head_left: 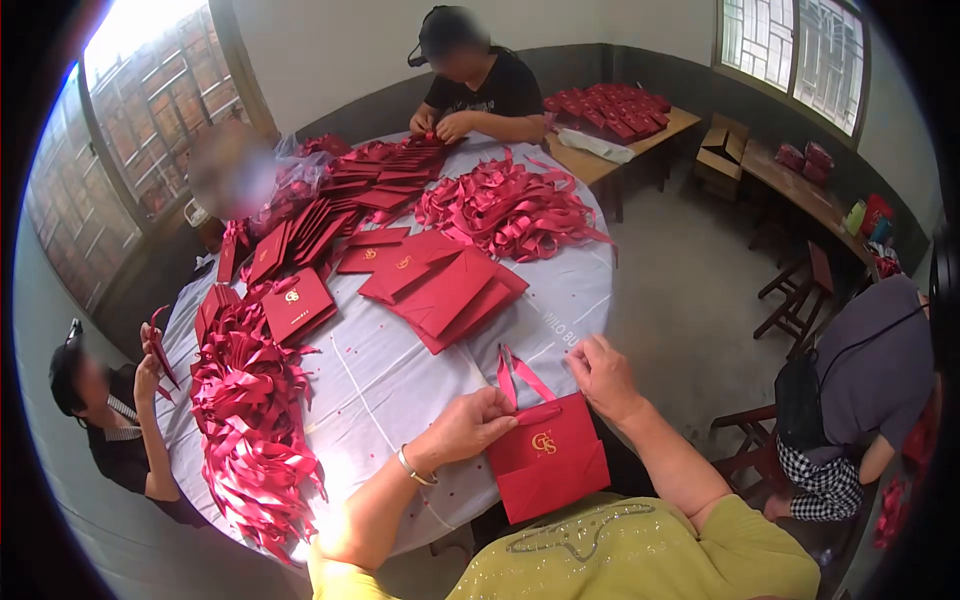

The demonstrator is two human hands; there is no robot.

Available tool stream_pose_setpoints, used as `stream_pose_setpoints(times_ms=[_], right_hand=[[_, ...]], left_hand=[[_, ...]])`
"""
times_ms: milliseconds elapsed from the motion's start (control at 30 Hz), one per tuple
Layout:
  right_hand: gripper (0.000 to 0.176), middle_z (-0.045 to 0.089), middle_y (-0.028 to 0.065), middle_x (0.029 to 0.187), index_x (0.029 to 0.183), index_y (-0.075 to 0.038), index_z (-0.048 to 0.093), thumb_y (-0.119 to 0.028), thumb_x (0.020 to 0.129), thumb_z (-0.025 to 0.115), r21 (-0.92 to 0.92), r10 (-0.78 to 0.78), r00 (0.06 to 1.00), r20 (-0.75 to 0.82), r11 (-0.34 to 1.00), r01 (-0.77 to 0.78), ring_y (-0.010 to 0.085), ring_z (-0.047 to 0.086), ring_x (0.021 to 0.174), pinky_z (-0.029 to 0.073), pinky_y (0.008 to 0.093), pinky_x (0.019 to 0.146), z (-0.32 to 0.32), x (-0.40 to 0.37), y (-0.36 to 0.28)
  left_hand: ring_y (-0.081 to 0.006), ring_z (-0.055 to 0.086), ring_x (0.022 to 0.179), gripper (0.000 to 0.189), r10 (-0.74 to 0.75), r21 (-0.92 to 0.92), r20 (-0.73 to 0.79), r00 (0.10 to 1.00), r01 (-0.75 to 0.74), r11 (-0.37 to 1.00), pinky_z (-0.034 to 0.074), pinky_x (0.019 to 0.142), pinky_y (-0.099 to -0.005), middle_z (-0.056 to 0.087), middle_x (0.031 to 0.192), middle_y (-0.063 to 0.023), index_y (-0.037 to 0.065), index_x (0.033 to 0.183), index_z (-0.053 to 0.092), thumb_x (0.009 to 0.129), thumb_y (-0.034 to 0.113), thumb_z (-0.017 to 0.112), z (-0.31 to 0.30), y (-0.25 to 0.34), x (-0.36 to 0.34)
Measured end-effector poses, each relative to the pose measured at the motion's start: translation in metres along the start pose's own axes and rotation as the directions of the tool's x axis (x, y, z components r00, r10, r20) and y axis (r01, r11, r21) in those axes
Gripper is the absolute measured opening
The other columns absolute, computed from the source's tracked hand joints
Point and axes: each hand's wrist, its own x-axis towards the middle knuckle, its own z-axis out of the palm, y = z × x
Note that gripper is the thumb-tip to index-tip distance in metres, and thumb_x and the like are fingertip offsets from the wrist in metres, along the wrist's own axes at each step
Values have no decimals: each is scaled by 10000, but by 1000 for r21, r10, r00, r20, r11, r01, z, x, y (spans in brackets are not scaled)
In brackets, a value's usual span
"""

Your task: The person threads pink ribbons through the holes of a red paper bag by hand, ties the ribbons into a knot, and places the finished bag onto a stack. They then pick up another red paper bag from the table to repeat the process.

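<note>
A small red paper gift bag (552,465) with a gold emblem hangs upright at the table's near edge, just in front of my body. My left hand (468,428) is closed on its upper left corner, thumb and fingers pinching near the ribbon. A pink ribbon (527,375) loops up from the bag's top and lies on the white cloth. My right hand (604,378) is just above the bag's upper right corner. Its fingers are curled together, and what they hold, if anything, is hidden.
The round table (380,400) carries a stack of flat red bags (450,290), a ribbon heap (510,210) and another ribbon pile (250,410). One person (470,85) works across the table, another (120,420) at left. Someone (860,370) is at right, near wooden stools (800,285).
</note>
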Motion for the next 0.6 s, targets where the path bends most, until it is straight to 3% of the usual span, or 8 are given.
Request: stream_pose_setpoints(times_ms=[200, 367, 467, 500, 567, 600], right_hand=[[168, 579, 104, 830, 857, -81, 528, -148, 830, 679, -20, 4, 1000, 30, 1000, -3, 340, 606, 728, 500, 435, 621, -2, -2, -3], [154, 576, 111, 833, 855, -78, 533, -152, 838, 668, -40, 17, 999, 47, 999, -15, 344, 602, 730, 496, 440, 623, -3, -1, -7], [138, 571, 125, 834, 840, -67, 538, -142, 845, 654, -42, 43, 998, 48, 998, -41, 350, 595, 728, 486, 446, 622, 2, -4, -1], [132, 566, 133, 831, 833, -61, 539, -134, 848, 647, -41, 49, 997, 58, 998, -47, 353, 591, 727, 479, 448, 623, 3, -3, -2], [122, 554, 146, 822, 826, -48, 540, -120, 856, 634, -11, 30, 998, 63, 999, -30, 352, 577, 722, 466, 445, 628, 3, -3, -1], [118, 548, 151, 817, 828, -41, 541, -112, 861, 629, 11, 17, 998, 57, 1000, -17, 348, 568, 719, 459, 441, 632, 4, -3, 1]], left_hand=[[-66, 530, 688, 183, -43, 6, -4, 999, 43, 999, 452, 602, -275, 635, 731, -27, 7, 985, 572, 918, 161, 645, 0, 3, -1], [-152, 606, 685, 221, 135, 98, -44, 990, -131, 987, 488, 637, -317, 670, 770, -106, -3, 974, 580, 904, 191, 659, 2, -15, 4], [-184, 647, 727, 232, 166, 44, -65, 984, -164, 986, 504, 662, -329, 682, 807, -135, -4, 966, 586, 897, 203, 667, 5, -19, 5], [-217, 666, 772, 251, 125, 94, -47, 991, -120, 988, 512, 685, -347, 684, 832, -159, -4, 953, 589, 888, 223, 675, 3, -12, 3], [-173, 624, 761, 227, 172, 237, -38, 984, -158, 958, 497, 684, -340, 660, 814, -109, 16, 981, 581, 903, 214, 661, 1, -12, 3], [-203, 633, 770, 236, 195, 257, -48, 980, -177, 950, 499, 691, -356, 660, 818, -126, 13, 971, 576, 895, 220, 664, 1, -14, 4]])
